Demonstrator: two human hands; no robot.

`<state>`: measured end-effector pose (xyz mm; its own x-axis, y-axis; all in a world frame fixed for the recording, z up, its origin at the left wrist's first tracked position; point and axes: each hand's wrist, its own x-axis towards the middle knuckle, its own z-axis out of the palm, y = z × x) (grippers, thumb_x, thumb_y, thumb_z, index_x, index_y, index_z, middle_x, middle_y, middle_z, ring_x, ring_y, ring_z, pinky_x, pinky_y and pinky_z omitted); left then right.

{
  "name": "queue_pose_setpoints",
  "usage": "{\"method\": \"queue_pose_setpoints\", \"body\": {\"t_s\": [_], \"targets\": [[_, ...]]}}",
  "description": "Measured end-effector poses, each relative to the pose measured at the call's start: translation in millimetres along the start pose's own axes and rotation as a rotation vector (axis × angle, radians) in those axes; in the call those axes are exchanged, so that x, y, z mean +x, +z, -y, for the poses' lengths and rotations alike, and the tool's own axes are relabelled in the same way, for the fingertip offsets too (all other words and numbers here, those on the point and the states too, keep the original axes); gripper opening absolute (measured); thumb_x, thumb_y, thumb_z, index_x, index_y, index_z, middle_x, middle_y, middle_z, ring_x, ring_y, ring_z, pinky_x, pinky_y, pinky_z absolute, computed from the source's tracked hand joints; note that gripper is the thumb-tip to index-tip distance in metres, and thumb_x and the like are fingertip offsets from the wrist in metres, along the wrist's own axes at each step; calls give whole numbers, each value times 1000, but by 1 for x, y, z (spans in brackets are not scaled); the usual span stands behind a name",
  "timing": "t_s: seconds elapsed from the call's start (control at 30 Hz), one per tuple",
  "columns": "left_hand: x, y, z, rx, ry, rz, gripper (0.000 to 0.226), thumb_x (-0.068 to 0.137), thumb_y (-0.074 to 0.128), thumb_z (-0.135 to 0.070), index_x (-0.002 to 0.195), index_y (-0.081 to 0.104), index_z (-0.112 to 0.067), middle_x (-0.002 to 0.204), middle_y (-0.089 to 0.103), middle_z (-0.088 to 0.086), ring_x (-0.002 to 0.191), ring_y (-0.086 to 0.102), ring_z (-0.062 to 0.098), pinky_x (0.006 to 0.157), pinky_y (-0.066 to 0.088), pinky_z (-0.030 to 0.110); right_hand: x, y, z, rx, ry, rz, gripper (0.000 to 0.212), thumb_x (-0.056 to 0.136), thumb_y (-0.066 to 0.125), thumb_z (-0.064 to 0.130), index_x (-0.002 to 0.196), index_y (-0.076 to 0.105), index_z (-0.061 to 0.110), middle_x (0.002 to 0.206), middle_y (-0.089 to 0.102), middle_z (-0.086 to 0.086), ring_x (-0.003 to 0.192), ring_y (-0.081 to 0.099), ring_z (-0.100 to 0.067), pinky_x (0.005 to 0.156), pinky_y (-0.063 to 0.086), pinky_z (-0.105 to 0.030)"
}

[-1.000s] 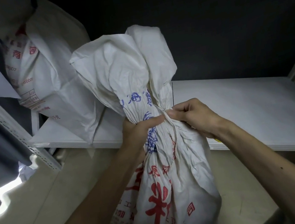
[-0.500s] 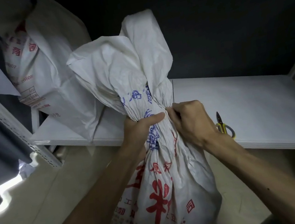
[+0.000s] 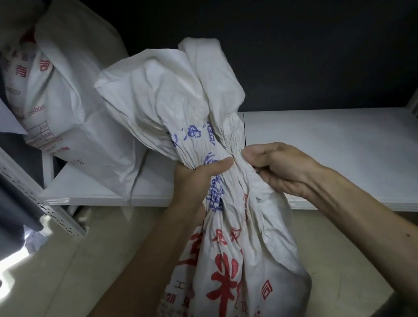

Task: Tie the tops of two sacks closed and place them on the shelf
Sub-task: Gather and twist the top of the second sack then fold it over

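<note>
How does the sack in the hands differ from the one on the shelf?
The held sack is in front of the shelf, its neck gripped by the left hand and right hand; the shelf sack stands on the shelf, untouched. The held sack shows blue print at its neck; the shelf sack shows only red. Both are white with red print.

This looks like a storeroom. A white metal shelf (image 3: 339,141) with a hole-punched upright post (image 3: 53,213) at its left end carries a bulky printed sack (image 3: 78,120). A second sack (image 3: 235,265) is just in front of the shelf, a bare pale floor (image 3: 44,293) lies below it, and a dark wall (image 3: 289,18) is behind it.
</note>
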<state>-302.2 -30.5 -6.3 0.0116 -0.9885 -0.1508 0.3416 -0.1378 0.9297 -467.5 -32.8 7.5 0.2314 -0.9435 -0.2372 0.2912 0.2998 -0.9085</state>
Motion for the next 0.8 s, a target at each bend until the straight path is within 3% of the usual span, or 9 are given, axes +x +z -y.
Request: {"method": "queue_pose_setpoints", "body": {"t_s": [0.1, 0.17, 0.27, 0.4, 0.47, 0.53, 0.67, 0.73, 0.8], "targets": [[-2, 1, -1, 9, -12, -13, 47, 68, 81, 10, 111, 70, -7, 102, 76, 4, 88, 75, 17, 69, 60, 26, 3, -3, 1, -49, -7, -80, 13, 90, 54, -10, 94, 66, -7, 70, 73, -8, 61, 69, -8, 58, 53, -14], [-2, 1, -2, 11, -19, -24, 47, 67, 81, 11, 109, 71, -7, 102, 76, 5, 88, 75, 19, 72, 61, 30, 5, -5, 3, -50, 8, -77, 10, 85, 60, -9, 90, 67, -3, 65, 71, -6, 54, 64, -6, 53, 51, -12], [-2, 0, -4, 21, -44, -6, 48, 66, 82, 9, 111, 71, -5, 105, 76, 7, 93, 74, 23, 82, 60, 37, 8, -10, 5, -45, 63, 12, 17, 75, 67, 2, 91, 68, -1, 76, 71, -8, 66, 65, -10, 68, 55, -14], [-2, 0, -5, 14, -74, 53, 47, 70, 78, 11, 114, 69, -3, 105, 76, 9, 93, 74, 23, 77, 61, 33, 6, -6, 5, -66, 100, 121, 19, 75, 63, 3, 91, 65, -8, 85, 72, -13, 81, 70, -16, 88, 53, -23], [-2, 1, -4, 27, -77, 37, 48, 68, 80, 9, 113, 69, -4, 104, 76, 8, 92, 74, 23, 77, 61, 33, 4, -3, 8, -85, 76, 106, 14, 76, 64, 2, 86, 64, -7, 81, 71, -13, 77, 70, -15, 85, 55, -24], [0, 1, -3, 40, -63, -2, 47, 66, 82, 8, 109, 71, -7, 101, 77, 5, 89, 75, 20, 74, 60, 31, 2, 4, 7, -147, 35, 10, 6, 82, 65, -1, 76, 64, -1, 72, 69, -10, 68, 67, -16, 69, 58, -25], [-1, 5, -2, 38, -12, -69, 44, 65, 84, 7, 104, 71, -12, 94, 77, -2, 81, 75, 12, 68, 60, 25, 4, 16, -1, -812, -272, -386, 30, 86, 65, 10, 61, 47, 6, 62, 40, -3, 57, 37, -13, 54, 33, -25], [-1, 6, 0, 25, 0, -80, 49, 65, 84, 8, 108, 70, -10, 97, 77, 1, 85, 75, 15, 75, 61, 31, 3, 16, -1, -1032, -443, -519, 31, 85, 60, 9, 59, 46, 3, 60, 42, -2, 56, 35, -14, 50, 29, -21], [-1, 5, -1, 22, 6, -79, 52, 64, 84, 8, 112, 70, -8, 102, 77, 4, 91, 74, 21, 83, 60, 40, 2, 14, -4, -1215, -608, -595, 34, 85, 57, 5, 55, 41, 10, 64, 42, -4, 58, 36, -20, 53, 23, -27]]}}
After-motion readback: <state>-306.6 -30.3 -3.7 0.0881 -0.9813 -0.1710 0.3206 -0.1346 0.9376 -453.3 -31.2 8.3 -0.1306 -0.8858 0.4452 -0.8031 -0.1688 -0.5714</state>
